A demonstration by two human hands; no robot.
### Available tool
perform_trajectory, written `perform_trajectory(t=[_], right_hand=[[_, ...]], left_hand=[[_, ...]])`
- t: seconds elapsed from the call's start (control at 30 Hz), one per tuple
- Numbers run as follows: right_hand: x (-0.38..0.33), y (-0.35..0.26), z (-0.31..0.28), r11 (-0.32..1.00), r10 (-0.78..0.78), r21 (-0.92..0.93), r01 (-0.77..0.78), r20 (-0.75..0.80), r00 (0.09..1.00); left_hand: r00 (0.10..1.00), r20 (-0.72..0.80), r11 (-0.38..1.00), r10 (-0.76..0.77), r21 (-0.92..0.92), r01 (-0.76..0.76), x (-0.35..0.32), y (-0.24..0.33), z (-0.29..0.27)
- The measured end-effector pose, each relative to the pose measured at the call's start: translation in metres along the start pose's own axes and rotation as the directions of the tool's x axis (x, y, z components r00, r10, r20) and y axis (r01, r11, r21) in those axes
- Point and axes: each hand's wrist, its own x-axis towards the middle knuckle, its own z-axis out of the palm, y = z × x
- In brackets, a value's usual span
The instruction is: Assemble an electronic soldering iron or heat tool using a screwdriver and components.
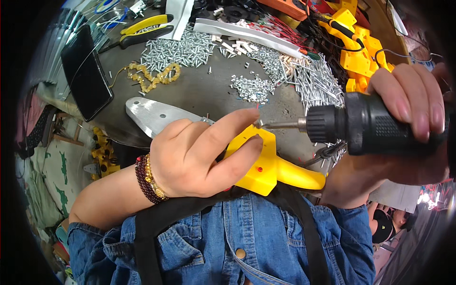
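The one view looks steeply down from the wearer's head, through the left of two side-by-side fisheye lenses (straight edges bow toward its dark rim). It sits close above the yellow housing (264,157), the denim shirt (261,228) filling the near edge, and takes in the bench (204,88) beyond, toward the far side.

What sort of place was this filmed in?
Probably a small assembly workshop: loose screws are heaped on the worktop, yellow plastic parts are piled beyond, and the right hand grips a power screwdriver.
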Motion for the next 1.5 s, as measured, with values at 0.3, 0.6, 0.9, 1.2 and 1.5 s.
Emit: perform_trajectory(t=[0.3, 0.6, 0.9, 1.2, 1.5], right_hand=[[0.001, 0.012, 0.007, 1.0, 0.022, 0.01, -0.022, 0.025, 0.999], [0.002, 0.008, 0.001, 0.999, 0.035, 0.007, -0.036, 0.032, 0.999], [-0.001, 0.018, 0.003, 0.998, 0.06, 0.021, -0.061, 0.05, 0.997], [-0.001, 0.025, 0.005, 0.996, 0.079, 0.024, -0.08, 0.063, 0.995], [-0.002, 0.033, 0.009, 0.995, 0.097, 0.027, -0.099, 0.072, 0.993]], left_hand=[[0.999, 0.016, 0.998, -0.047, 0.032, 0.047, 0.002, 0.004, 0.001], [0.998, 0.008, 0.998, -0.056, 0.01, 0.056, 0.004, 0.004, 0.001], [0.998, 0.03, 0.998, -0.055, 0.017, 0.054, 0.0, 0.004, 0.0], [0.999, 0.027, 0.999, -0.045, 0.026, 0.044, -0.001, 0.004, 0.002], [1.0, 0.008, 0.998, -0.025, 0.051, 0.025, -0.001, 0.003, 0.004]])
